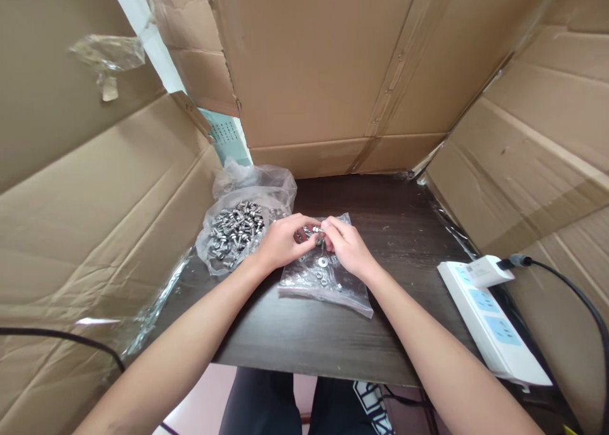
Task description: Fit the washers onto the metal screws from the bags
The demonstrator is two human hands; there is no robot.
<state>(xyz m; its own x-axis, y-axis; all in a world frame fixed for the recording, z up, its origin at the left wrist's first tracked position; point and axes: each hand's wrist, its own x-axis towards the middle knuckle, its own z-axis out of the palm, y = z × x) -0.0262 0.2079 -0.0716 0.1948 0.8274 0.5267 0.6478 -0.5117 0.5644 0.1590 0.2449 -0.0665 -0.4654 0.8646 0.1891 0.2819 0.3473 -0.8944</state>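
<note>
- A small metal screw [316, 229] sits pinched between the fingers of the left hand [280, 241] and right hand [346, 245], above a flat clear bag [328, 283] mid-surface.
- Open bag of screws [238, 229] near the surface's left edge.
- White power strip [490, 318] along the right edge.

A small silver screw [317, 230] sits pinched above a flat clear bag of washers [326, 276].
</note>
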